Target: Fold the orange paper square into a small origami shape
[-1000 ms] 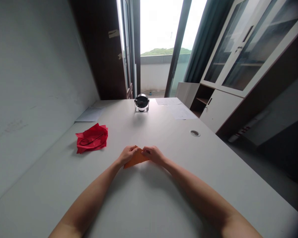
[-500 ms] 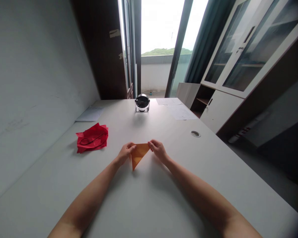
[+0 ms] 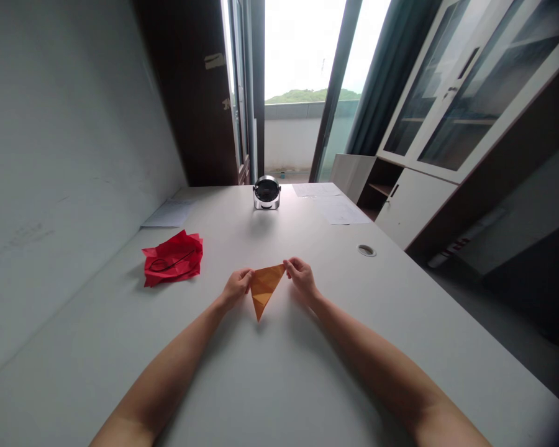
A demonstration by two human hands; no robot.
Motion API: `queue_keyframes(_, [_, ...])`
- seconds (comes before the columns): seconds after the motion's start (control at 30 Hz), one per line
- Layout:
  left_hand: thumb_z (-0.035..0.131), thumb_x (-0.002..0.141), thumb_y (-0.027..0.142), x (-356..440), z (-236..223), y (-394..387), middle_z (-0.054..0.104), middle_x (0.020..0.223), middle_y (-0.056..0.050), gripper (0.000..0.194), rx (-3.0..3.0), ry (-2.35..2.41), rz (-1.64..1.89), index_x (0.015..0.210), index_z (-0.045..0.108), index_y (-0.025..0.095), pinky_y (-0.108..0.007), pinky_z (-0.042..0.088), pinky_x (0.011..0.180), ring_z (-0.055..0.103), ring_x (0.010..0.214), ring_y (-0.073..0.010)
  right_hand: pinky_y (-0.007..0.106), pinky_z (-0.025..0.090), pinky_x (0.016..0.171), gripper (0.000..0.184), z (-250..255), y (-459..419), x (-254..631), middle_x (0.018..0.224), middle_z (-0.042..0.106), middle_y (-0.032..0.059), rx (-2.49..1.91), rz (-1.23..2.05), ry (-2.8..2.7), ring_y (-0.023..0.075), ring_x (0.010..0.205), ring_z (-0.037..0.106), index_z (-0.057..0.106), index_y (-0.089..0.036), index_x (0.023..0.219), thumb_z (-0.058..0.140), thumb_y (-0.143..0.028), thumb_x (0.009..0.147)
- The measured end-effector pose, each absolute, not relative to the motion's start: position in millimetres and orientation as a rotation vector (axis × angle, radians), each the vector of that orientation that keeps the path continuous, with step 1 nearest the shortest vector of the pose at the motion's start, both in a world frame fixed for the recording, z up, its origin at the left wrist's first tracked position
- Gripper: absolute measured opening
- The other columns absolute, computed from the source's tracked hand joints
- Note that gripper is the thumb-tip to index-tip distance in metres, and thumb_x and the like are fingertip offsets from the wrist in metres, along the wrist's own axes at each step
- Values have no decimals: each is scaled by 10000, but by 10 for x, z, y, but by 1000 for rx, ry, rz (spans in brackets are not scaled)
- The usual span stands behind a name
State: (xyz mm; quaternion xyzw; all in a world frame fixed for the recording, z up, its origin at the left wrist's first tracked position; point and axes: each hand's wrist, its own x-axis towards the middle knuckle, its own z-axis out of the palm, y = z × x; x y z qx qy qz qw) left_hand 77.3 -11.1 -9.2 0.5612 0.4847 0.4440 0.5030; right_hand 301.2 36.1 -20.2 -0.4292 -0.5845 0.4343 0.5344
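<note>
An orange paper (image 3: 263,287), folded into a triangle with its tip pointing toward me, hangs between both hands just above the white table (image 3: 279,372). My left hand (image 3: 235,289) pinches the paper's upper left corner. My right hand (image 3: 300,276) pinches the upper right corner. Both hands have their fingers closed on the paper.
A crumpled red paper (image 3: 173,262) with a dark cord on it lies to the left. A small round fan (image 3: 266,192) stands at the table's far end, with white sheets (image 3: 340,212) near it. A cable hole (image 3: 366,250) is on the right. Cabinets (image 3: 414,186) flank the right side.
The orange paper went from lying flat under my hands to being held up as a triangle, tip down. My hands moved apart to its two upper corners.
</note>
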Motion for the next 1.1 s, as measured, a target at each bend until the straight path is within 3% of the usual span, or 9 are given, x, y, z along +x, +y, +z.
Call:
queue_keyframes(0.2, [600, 836, 579, 752, -120, -103, 451, 495, 41, 438, 1344, 1169, 1125, 799, 674, 149, -223, 235, 451, 375, 439, -83, 267, 379, 566, 398, -205, 329, 2963, 602, 530, -7, -898, 1135, -1413, 128, 570, 464, 558, -195, 692, 607, -561, 840])
queue_keyframes(0.47, [634, 796, 566, 721, -176, 14, 534, 547, 25, 448, 1374, 1205, 1103, 889, 714, 135, -208, 304, 462, 432, 461, -86, 256, 376, 540, 399, -303, 358, 2917, 598, 539, -12, -984, 985, -1382, 126, 559, 467, 568, -195, 699, 595, -563, 851])
queue_keyframes(0.73, [658, 801, 501, 698, -246, 262, 555, 619, 19, 360, 1292, 1130, 1256, 866, 691, 149, -208, 320, 472, 438, 487, -78, 273, 461, 627, 370, -270, 419, 2886, 730, 628, 23, -879, 1200, -1388, 146, 656, 568, 655, -182, 868, 589, -546, 849])
queue_keyframes(0.9, [640, 817, 435, 728, -359, 452, 505, 562, 43, 310, 1196, 1091, 1353, 939, 673, 152, -203, 261, 437, 380, 439, -65, 275, 459, 626, 356, -297, 521, 2878, 761, 649, 24, -839, 1314, -1362, 142, 644, 586, 656, -182, 910, 635, -526, 818])
queue_keyframes(1.1, [659, 793, 371, 773, -395, 596, 552, 627, 30, 271, 1161, 1092, 1418, 943, 665, 146, -205, 311, 457, 403, 461, -62, 268, 420, 612, 391, -320, 708, 2765, 717, 631, 17, -753, 1426, -1413, 131, 625, 541, 681, -159, 893, 687, -534, 782])
